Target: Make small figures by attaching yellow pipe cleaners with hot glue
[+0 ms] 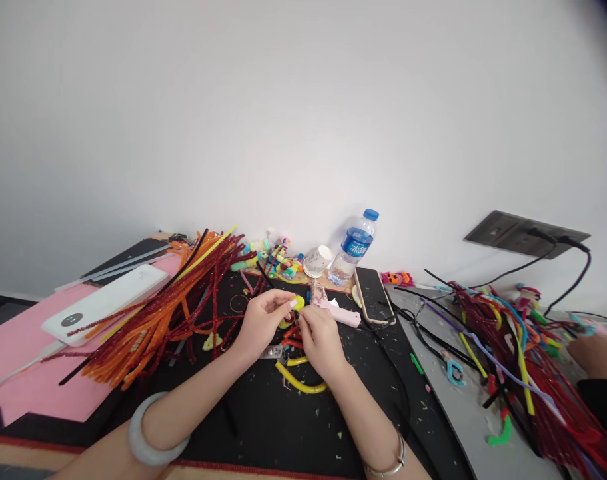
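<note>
My left hand [264, 322] pinches a small yellow pipe-cleaner piece [298, 303] between thumb and fingers. Against its right side my right hand [323, 339] is closed, fingertips at the same piece; a dark spot shows there. Fingers hide much of its shape. Just below, between the hands, lie red-orange pipe-cleaner bits [292, 338]. A bent yellow pipe cleaner [303, 385] rests on the black mat [283, 427], close under my right hand. Behind that hand lies a pale pink tool [344, 314], perhaps a glue gun, partly covered.
Orange and red pipe cleaners [148, 333] spread at left beside a white power bank [106, 303]. At the wall stand a water bottle [354, 247], a paper cup [318, 261] and a phone [374, 295]. More pipe cleaners [548, 400] and another person's hand [596, 357] are at right.
</note>
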Demonstrator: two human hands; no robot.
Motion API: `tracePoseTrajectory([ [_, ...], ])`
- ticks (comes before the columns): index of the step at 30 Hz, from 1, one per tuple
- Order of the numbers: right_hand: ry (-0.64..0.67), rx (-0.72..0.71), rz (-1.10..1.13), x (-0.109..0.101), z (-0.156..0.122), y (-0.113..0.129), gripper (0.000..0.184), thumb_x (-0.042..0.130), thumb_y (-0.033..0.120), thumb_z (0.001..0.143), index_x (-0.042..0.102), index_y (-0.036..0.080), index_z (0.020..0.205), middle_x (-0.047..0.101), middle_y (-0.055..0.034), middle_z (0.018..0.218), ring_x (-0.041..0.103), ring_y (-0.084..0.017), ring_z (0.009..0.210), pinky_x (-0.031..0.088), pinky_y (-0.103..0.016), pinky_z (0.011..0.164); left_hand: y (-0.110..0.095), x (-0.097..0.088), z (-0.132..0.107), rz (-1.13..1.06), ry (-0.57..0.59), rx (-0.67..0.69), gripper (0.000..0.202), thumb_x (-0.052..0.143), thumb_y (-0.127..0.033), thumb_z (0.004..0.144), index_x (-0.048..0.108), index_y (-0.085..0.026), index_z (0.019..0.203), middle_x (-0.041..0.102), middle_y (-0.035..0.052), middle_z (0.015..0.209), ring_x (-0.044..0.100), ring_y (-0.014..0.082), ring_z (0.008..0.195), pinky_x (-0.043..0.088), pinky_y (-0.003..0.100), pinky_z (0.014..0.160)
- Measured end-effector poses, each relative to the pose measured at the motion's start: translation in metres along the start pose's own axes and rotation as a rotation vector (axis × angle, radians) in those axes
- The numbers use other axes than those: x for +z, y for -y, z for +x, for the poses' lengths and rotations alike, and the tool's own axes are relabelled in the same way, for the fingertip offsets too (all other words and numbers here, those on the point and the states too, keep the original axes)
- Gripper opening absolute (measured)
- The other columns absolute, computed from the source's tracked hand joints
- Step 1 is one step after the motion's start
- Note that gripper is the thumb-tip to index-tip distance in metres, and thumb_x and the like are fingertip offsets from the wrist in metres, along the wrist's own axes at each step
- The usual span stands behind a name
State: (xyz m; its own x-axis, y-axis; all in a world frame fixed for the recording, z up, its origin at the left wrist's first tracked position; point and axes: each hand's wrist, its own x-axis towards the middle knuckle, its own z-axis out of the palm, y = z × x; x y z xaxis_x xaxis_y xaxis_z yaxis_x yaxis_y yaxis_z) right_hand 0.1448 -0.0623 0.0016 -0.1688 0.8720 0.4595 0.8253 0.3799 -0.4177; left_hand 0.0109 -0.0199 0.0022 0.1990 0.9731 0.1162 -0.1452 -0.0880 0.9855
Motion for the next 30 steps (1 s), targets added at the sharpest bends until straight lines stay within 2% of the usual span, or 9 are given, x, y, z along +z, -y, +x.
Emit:
tracePoseTrajectory([
  [4, -0.020, 0.002, 0.002, 0.002, 0.000, 0.000, 0.022, 0.037, 0.014, 0.088, 0.051, 0.018, 0.071, 0.052, -0.0023, 0.067, 0.047, -0.015, 0.067, 0.034, -0.026, 0.064, -0.001, 0.001, 0.000, -0.017, 0.010, -0.010, 0.022, 0.064, -0.032, 0.070, 0.064, -0.014, 0.082, 0.063, 0.0008, 0.068, 0.046, 0.0064, 0.049, 0.039, 0.019, 0.047],
  [7, -0.040, 0.006, 0.018, 0.002, 0.000, 0.000, 0.023, 0.038, 0.014, 0.087, 0.052, 0.017, 0.070, 0.053, -0.0022, 0.066, 0.048, -0.015, 0.066, 0.034, -0.026, 0.063, -0.002, 0.002, 0.000, -0.012, 0.005, -0.025, 0.023, 0.065, -0.032, 0.070, 0.064, -0.013, 0.082, 0.062, 0.0004, 0.066, 0.043, 0.0051, 0.046, 0.035, 0.018, 0.044],
  [15, -0.047, 0.077, 0.183, -0.001, 0.000, 0.000, 0.021, 0.042, 0.013, 0.085, 0.057, 0.018, 0.071, 0.057, -0.0018, 0.067, 0.051, -0.015, 0.066, 0.035, -0.025, 0.062, -0.002, 0.001, 0.000, -0.067, 0.002, -0.041, 0.022, 0.065, -0.030, 0.070, 0.064, -0.013, 0.084, 0.062, 0.0014, 0.069, 0.041, 0.0045, 0.046, 0.034, 0.018, 0.044],
  [25, -0.036, 0.192, 0.479, -0.001, 0.002, -0.007, 0.017, 0.049, 0.018, 0.082, 0.062, 0.018, 0.071, 0.061, -0.0006, 0.068, 0.053, -0.013, 0.064, 0.040, -0.024, 0.062, -0.001, 0.001, 0.000, -0.160, 0.077, -0.106, 0.023, 0.066, -0.031, 0.070, 0.063, -0.013, 0.085, 0.061, 0.0001, 0.069, 0.035, 0.0021, 0.044, 0.029, 0.018, 0.043],
  [30, -0.041, 0.299, 0.566, 0.001, 0.001, -0.009, 0.012, 0.053, 0.022, 0.079, 0.062, 0.018, 0.072, 0.057, 0.0009, 0.063, 0.050, -0.012, 0.058, 0.040, -0.024, 0.059, -0.001, 0.000, -0.001, -0.162, 0.100, -0.110, 0.024, 0.066, -0.031, 0.070, 0.063, -0.013, 0.085, 0.060, 0.0002, 0.070, 0.034, 0.0013, 0.043, 0.027, 0.018, 0.043],
])
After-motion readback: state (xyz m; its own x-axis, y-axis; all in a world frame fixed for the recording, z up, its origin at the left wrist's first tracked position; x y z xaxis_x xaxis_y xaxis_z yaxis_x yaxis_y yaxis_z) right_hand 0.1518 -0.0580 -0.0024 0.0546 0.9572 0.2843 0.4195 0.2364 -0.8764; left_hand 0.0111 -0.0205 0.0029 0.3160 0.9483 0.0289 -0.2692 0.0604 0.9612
